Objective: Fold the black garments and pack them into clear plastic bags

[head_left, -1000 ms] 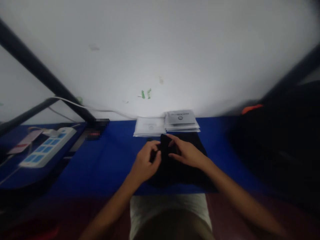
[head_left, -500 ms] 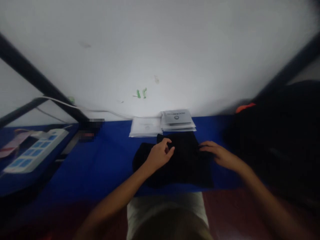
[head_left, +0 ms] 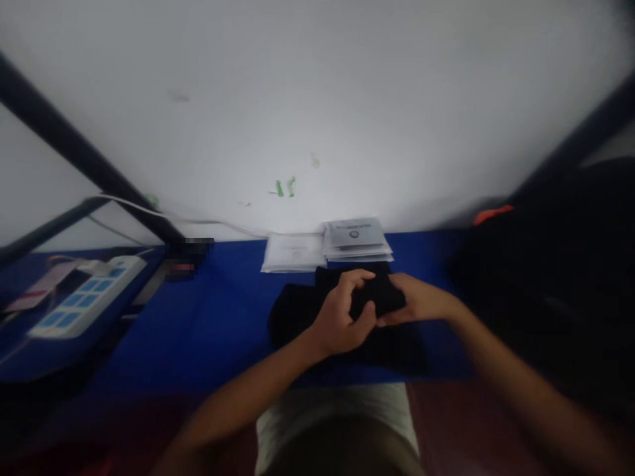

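Observation:
A black cloth (head_left: 297, 309) lies on the blue table (head_left: 218, 317) in front of me. My left hand (head_left: 342, 311) is closed on a fold of it at the middle, thumb and fingers curled round the fabric. My right hand (head_left: 419, 301) grips the same fold from the right, fingers pinched on the cloth. The two hands almost touch over the cloth.
Two stacks of white packets (head_left: 354, 239) lie against the white wall behind the cloth. A white power strip (head_left: 86, 297) with blue sockets sits at the far left. A large black bag (head_left: 550, 284) with an orange tab fills the right side. Dark metal bars cross the upper left.
My right hand has come back in from the cloth's right edge to the middle. My left hand has closed on the fabric, and a fold is now bunched between both hands.

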The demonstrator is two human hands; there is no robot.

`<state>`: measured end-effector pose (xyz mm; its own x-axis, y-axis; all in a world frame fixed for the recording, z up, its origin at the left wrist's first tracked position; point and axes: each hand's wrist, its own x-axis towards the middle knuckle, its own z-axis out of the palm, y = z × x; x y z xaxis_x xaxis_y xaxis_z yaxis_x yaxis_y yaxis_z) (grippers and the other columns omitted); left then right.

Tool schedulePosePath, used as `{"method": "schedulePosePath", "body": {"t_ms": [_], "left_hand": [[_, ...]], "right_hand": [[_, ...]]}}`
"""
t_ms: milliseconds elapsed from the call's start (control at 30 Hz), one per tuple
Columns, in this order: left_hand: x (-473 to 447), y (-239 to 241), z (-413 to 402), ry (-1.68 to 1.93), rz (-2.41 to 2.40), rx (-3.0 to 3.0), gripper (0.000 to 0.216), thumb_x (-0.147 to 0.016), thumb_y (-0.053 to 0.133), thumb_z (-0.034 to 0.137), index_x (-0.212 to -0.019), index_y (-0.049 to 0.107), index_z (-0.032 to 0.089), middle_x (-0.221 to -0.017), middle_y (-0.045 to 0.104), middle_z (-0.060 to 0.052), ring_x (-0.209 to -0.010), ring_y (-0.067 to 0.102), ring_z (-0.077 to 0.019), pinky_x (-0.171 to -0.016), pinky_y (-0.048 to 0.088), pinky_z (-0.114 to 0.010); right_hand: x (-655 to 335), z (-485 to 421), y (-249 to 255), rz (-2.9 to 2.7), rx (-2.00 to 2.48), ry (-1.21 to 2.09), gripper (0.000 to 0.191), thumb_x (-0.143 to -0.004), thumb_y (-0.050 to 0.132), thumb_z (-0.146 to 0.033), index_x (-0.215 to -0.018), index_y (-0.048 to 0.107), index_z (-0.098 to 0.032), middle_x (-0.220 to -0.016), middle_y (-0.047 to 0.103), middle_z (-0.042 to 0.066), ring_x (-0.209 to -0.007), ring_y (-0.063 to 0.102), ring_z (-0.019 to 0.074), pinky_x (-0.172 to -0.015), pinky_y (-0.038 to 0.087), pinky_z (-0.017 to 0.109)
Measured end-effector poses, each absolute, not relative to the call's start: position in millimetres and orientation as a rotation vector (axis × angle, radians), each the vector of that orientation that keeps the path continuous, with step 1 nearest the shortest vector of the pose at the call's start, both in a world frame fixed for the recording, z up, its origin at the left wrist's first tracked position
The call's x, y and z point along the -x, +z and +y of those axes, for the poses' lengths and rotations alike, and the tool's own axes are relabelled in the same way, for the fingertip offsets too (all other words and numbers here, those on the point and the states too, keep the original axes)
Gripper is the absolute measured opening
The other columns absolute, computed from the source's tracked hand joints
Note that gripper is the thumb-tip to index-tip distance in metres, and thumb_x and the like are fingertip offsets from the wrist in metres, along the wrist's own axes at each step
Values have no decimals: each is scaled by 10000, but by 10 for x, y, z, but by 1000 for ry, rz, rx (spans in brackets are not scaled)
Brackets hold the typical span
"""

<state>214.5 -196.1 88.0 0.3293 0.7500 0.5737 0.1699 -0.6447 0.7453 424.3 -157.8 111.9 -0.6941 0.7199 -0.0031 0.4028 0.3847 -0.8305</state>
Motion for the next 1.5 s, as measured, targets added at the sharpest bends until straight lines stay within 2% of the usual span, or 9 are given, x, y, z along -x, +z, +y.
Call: {"method": "schedulePosePath", "body": {"t_ms": [67,167,267,400,733,933,1100,1267,1500], "left_hand": [[-2063,951,-1919,1398,889,-1976,373,-886,551,255,-1243,455,202,-1053,585,-74,-875,594,-173,-777,496,-296],[-1771,892,-1626,1307,1073,-1913,275,-967,461,341,-1210,481,214,-891,601,-22,-721,580,-131,-664,479,-247],[-1257,679,-1133,1015,1217,-2183,235,-966,452,383,-1034,585,202,-969,630,-51,-883,600,-171,-777,489,-282],[-564,409,-586,393,1341,-2567,274,-885,561,353,-1086,616,175,-1138,615,-110,-1076,556,-244,-950,429,-373],[-321,418,-546,187,1442,-2607,259,-941,393,302,-922,618,175,-899,633,-86,-830,582,-215,-744,427,-293],[-451,678,-915,226,1360,-2575,317,-924,391,233,-1176,581,199,-977,637,-78,-849,602,-200,-790,439,-300],[-687,916,-1316,273,1100,-2404,254,-804,459,148,-941,665,204,-801,644,-18,-694,587,-148,-678,446,-256],[-957,886,-1585,373,991,-2240,138,-797,497,170,-869,611,202,-697,604,23,-591,541,-115,-548,401,-210],[-1176,773,-1783,305,974,-2456,165,-849,468,137,-833,626,180,-836,584,-32,-722,559,-142,-671,440,-257]], "right_hand": [[-4101,-1609,1010,-2092,918,1509,440,-687,799,-352,-1067,682,-165,-942,724,20,-861,676,221,-822,541,359],[-3926,-1754,778,-1576,957,1791,394,-644,820,-266,-1005,684,-185,-866,723,-15,-830,679,194,-799,540,321],[-3798,-1953,630,-997,1115,1942,383,-605,825,-208,-951,660,-218,-801,722,-24,-749,694,183,-715,560,300],[-3728,-2126,605,-651,1208,1953,387,-570,837,-181,-910,655,-215,-803,735,-4,-715,704,183,-670,571,288],[-3735,-2172,618,-509,1291,1889,376,-678,833,-256,-990,625,-225,-859,746,12,-767,724,182,-672,582,269],[-3779,-2168,609,-614,1243,1890,508,-683,782,-163,-1151,601,-245,-942,755,25,-832,731,215,-734,598,328],[-3805,-2147,569,-499,1283,1844,278,-693,746,-145,-935,642,-232,-715,724,-26,-632,700,166,-587,567,260],[-3767,-2118,517,-415,1201,1886,249,-678,757,-145,-885,641,-223,-762,734,-22,-683,714,174,-648,587,281],[-3790,-2050,396,-294,1208,1862,222,-676,801,-256,-774,607,-213,-550,633,-53,-455,609,118,-417,490,199]]}}
